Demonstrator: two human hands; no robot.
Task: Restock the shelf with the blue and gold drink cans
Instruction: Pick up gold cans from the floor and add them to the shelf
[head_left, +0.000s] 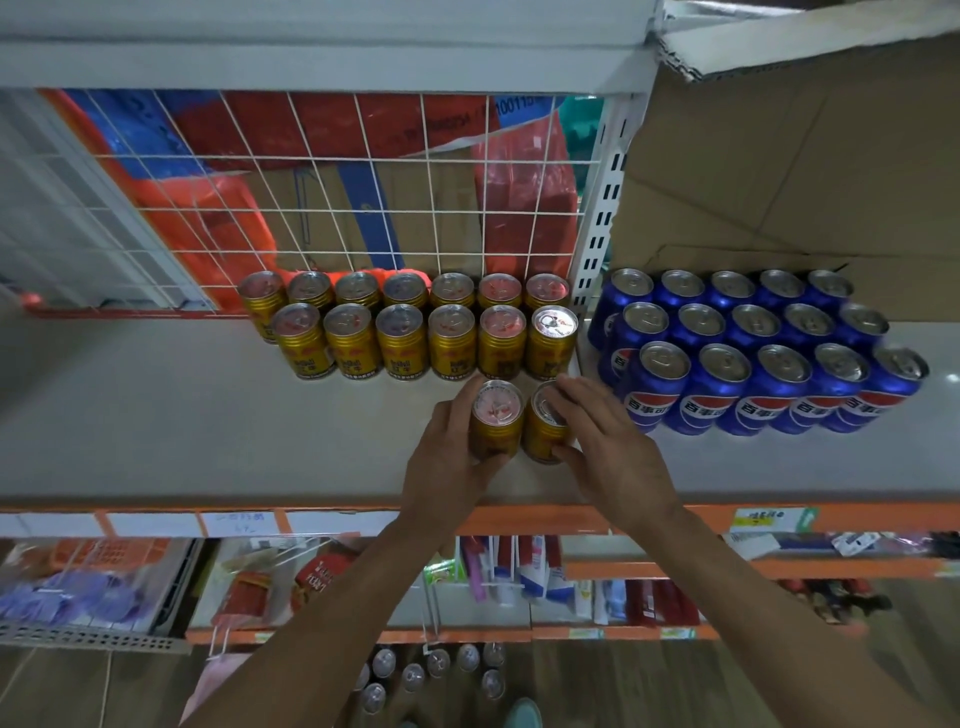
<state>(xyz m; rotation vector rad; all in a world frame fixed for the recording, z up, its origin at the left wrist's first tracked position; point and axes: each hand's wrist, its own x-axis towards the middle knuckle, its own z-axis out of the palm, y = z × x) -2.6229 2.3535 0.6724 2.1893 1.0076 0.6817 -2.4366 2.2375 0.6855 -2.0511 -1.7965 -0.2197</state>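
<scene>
Now, left grip (449, 462): fingers curled round a gold can (496, 415), upright on the shelf (208, 415).
Right grip (610, 449): wrapped round second gold can (544, 431), just beside the first.
Gold rows (415, 332): behind, labels unreadable.
Blue cans (753, 374): to the right, Pepsi logo, "百事可".

We see a pale grey shelf (182, 415) across the middle of the frame, edged by an orange rail (519, 519). A white wire grid (332, 208) backs it at upper left, and brown cardboard (805, 156) fills the upper right. Wood-toned floor (623, 686) shows at the bottom.
</scene>
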